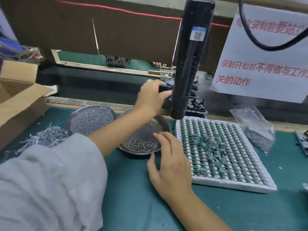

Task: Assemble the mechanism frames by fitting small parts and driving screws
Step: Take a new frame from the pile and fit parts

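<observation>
My left hand (150, 97) reaches forward and grips a black mechanism frame (164, 88) at the back of the bench, partly hidden behind the hanging black electric screwdriver (190, 60). More black frames (196, 102) are stacked just behind the screwdriver. My right hand (168, 157) rests with relaxed fingers on the near rim of a metal dish (164, 124) that holds dark screws (138, 145); its fingertips touch the dish's inside. A second metal dish (90, 118) of silver screws sits to the left. A white foam tray (223, 154) with small green parts lies to the right.
An open cardboard box (18, 100) stands at the left. Shredded paper (46, 136) lies on the green mat (133, 197). A plastic bag of screws (256, 130) sits right of the foam tray. A white notice with red writing (263, 64) hangs at the back right.
</observation>
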A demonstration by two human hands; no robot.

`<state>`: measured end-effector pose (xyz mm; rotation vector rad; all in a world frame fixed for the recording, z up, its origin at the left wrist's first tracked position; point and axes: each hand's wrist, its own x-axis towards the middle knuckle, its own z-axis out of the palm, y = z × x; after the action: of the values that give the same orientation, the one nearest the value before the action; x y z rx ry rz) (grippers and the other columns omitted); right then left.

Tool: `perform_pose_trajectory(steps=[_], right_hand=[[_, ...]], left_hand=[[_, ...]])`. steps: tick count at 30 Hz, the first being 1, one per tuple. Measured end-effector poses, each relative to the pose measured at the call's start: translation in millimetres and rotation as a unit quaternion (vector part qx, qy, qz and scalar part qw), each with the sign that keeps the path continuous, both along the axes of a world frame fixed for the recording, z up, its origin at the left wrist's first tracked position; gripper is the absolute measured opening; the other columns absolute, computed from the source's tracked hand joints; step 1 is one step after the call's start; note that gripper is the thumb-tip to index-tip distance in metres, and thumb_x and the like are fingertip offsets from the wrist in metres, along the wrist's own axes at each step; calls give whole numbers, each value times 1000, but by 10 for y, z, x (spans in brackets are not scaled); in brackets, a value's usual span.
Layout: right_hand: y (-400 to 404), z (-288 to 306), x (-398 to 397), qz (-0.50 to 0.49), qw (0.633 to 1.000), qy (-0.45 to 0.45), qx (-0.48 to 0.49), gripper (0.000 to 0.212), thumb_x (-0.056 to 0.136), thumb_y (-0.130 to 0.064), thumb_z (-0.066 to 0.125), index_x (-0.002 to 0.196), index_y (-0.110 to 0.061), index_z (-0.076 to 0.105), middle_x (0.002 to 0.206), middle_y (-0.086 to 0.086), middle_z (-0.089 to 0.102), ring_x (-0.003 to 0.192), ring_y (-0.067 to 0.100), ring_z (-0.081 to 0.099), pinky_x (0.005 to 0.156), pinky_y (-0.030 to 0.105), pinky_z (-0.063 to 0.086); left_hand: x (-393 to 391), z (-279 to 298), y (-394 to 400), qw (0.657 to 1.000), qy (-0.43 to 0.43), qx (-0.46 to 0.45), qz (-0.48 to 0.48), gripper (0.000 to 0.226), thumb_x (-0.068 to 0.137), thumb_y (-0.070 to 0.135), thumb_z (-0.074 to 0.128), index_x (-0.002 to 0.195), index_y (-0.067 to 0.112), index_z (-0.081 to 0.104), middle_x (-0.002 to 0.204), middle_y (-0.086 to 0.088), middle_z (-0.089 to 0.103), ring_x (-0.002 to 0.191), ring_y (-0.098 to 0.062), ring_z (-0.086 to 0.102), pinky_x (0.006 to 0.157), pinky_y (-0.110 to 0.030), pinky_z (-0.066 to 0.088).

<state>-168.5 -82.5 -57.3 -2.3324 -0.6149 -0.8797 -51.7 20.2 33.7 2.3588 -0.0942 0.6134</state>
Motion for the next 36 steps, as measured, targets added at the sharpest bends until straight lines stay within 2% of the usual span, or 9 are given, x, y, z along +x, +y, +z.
perform_pose_trajectory(steps=[3, 7, 13, 17, 20, 25, 28, 31, 36], right_hand=[[7, -2, -13, 8, 1000, -7, 11, 44, 76, -11, 62, 119, -3, 60, 115, 11, 59, 106, 24, 58, 82, 25, 49], [4, -11, -21, 38, 995, -23, 94, 35, 86, -18, 52, 119, -5, 56, 113, 9, 56, 105, 19, 54, 83, 24, 47], [-57, 0, -70, 131, 950, -82, 272, 22, 92, -15, 45, 113, -11, 50, 104, 2, 51, 98, 13, 50, 89, 24, 41], [-76, 0, -150, 214, 958, -113, 153, 26, 96, -29, 46, 110, -8, 52, 101, 8, 54, 95, 21, 53, 85, 32, 44], [-60, 6, -178, 290, 955, -65, -25, 40, 90, -40, 55, 115, -8, 58, 103, 10, 59, 94, 25, 55, 84, 36, 45], [-8, 8, -184, 298, 936, -20, -188, 52, 84, -47, 66, 121, -11, 63, 105, 5, 64, 96, 25, 56, 88, 35, 44], [2, 20, -182, 299, 932, -23, -203, 41, 89, -37, 64, 120, -10, 64, 107, 3, 65, 97, 25, 58, 86, 40, 46], [23, 17, -173, 302, 926, -21, -224, 33, 93, -29, 57, 120, -11, 64, 112, -1, 66, 103, 23, 58, 92, 38, 44], [38, -1, -173, 294, 929, -25, -222, 33, 93, -28, 54, 120, -12, 64, 114, -3, 66, 104, 21, 59, 96, 35, 39]], left_hand=[[-287, 72, 407, 998, -24, -23, 50, 34, 88, 26, 66, 118, 10, 63, 115, -13, 58, 104, -30, 58, 95, -39, 44], [-950, 29, 828, 992, -97, 45, 66, 31, 88, 21, 66, 115, 7, 61, 110, -11, 56, 97, -30, 57, 86, -41, 45], [-1974, -292, 983, 973, -134, 183, -35, 33, 86, 38, 50, 107, 14, 59, 99, 5, 51, 66, -20, 59, 52, -37, 53], [-2205, -634, 1030, 951, -126, 254, -123, 27, 83, 36, 54, 105, 20, 53, 96, 7, 54, 49, -15, 54, 44, -23, 42], [-2203, -780, 1055, 936, -110, 298, -150, 29, 81, 38, 57, 97, 15, 67, 84, 1, 65, 45, -18, 52, 42, -23, 39], [-2080, -758, 1239, 929, -104, 298, -190, 38, 85, 48, 58, 99, 16, 74, 91, 5, 70, 70, -15, 65, 52, -24, 48], [-1942, -685, 1376, 954, -120, 270, -46, 35, 91, 39, 50, 89, 14, 74, 84, 3, 72, 74, -18, 69, 54, -29, 52], [-1737, -672, 1558, 945, -61, 303, 106, 26, 86, 28, 55, 88, 9, 72, 80, -6, 70, 75, -29, 65, 58, -36, 50], [-1575, -779, 1651, 939, 3, 321, 125, 22, 83, 30, 67, 89, 10, 75, 85, -10, 69, 82, -34, 63, 77, -43, 43]])
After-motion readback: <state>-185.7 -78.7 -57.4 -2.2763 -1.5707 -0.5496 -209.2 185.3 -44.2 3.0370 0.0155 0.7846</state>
